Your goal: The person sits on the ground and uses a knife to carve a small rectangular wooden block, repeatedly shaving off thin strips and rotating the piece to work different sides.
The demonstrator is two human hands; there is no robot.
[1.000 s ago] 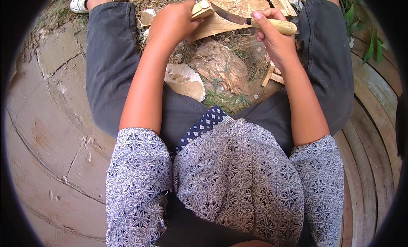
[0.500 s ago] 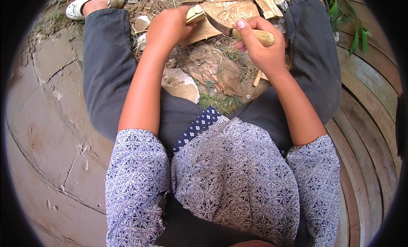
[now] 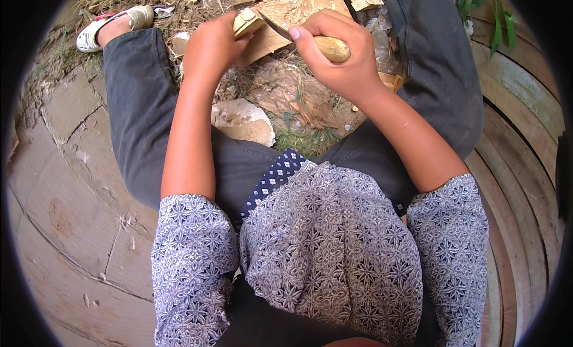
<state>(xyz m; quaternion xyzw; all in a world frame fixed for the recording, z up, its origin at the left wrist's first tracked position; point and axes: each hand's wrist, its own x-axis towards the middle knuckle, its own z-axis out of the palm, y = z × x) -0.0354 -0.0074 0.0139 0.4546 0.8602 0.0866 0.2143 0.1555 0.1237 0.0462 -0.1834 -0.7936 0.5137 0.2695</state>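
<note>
My left hand (image 3: 212, 48) grips a short pale piece of wood (image 3: 246, 22), whose cut end sticks out past my thumb. My right hand (image 3: 340, 63) is closed on a knife with a light wooden handle (image 3: 333, 48). Its dark blade (image 3: 274, 29) angles up to the left and meets the piece of wood. Both hands work above a flat wooden block (image 3: 292, 12) between my knees. Most of the piece is hidden inside my left fist.
Stones (image 3: 245, 120), wood chips and dry grass lie on the ground between my legs. A sandalled foot (image 3: 113, 27) is at the upper left. Cracked concrete (image 3: 65, 186) lies to the left, curved wooden strips (image 3: 525, 162) to the right, green leaves (image 3: 495, 18) at the upper right.
My right hand with the knife has drawn leftward, closer to my left hand, and the blade now reaches the wood. The view has tilted slightly, so both hands appear lower.
</note>
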